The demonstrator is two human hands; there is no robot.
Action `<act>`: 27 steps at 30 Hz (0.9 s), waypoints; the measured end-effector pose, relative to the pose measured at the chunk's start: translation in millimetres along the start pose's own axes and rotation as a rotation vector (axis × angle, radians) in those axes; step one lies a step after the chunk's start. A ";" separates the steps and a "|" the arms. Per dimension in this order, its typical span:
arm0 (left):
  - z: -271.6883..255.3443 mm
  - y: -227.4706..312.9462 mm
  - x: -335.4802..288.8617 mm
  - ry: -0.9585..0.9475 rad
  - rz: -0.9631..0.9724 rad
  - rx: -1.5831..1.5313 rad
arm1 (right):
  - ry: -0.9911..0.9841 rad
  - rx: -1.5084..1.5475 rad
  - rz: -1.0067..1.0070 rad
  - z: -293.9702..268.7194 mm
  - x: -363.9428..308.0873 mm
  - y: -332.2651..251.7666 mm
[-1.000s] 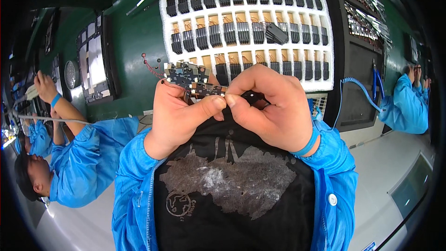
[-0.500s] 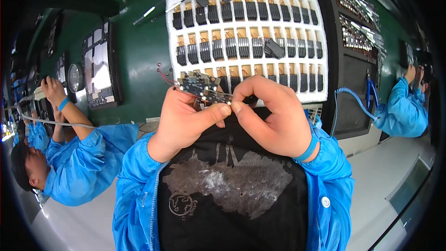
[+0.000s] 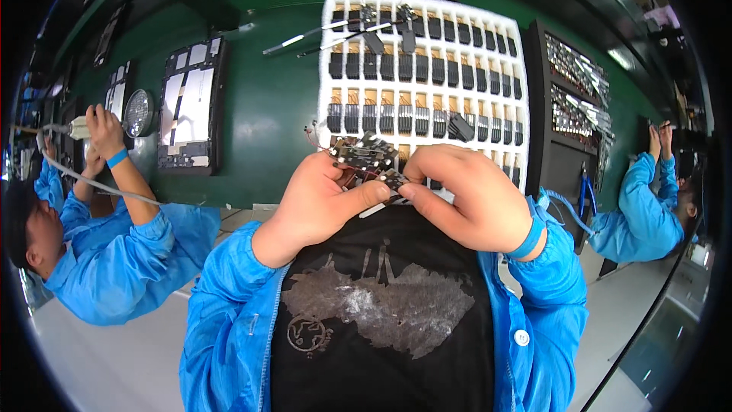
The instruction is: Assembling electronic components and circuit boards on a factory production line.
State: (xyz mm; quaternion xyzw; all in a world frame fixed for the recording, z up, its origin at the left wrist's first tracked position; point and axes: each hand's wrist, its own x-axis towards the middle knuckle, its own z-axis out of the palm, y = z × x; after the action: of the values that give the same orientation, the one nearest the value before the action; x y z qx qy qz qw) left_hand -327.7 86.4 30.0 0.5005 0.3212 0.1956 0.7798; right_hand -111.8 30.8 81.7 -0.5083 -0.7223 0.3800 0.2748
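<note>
I hold a small dark board up in front of my chest, over the near edge of the green mat. My left hand has it pinched, thumb pressed forward against the near end of the board and the other fingers curled behind it. My right hand meets the left from the right, thumb and forefinger closed tight on a small dark part at the board's right end, so both grips are narrow and full. Thin red wires trail off the board's far left corner. Just beyond the board lies the white tray, its rows of slots filled with dark pieces, and two tweezers rest across its far left corner and the mat. Left of the tray, well apart from my hands, a tablet frame lies flat on the mat. To the right of the tray stands a black rack of small metal parts. A blue band sits on my right wrist. A co-worker's hand is raised far to my left, and another person in blue works at the right edge.
</note>
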 end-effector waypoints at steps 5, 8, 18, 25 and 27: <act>-12.8 -6.3 -2.5 -0.003 0.176 0.025 | 0.027 0.102 -0.008 -3.2 5.6 -9.2; -8.3 -1.0 -2.0 0.057 0.089 -0.039 | -0.014 0.161 0.032 -2.5 8.2 -12.7; -10.0 -16.5 9.3 -0.008 -0.008 -0.089 | -0.082 0.044 -0.140 0.7 30.8 -24.6; -9.0 -4.2 1.7 -0.014 0.154 0.061 | -0.113 -0.013 -0.100 -3.3 42.0 -35.5; -11.6 3.0 2.7 0.057 0.032 -0.210 | -0.165 0.065 -0.049 -12.6 42.5 -36.4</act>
State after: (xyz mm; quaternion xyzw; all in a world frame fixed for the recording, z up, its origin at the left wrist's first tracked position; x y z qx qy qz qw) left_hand -333.8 97.0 28.6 0.4154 0.3130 0.2546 0.8152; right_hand -135.2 67.1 119.4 -0.4482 -0.7420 0.4371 0.2399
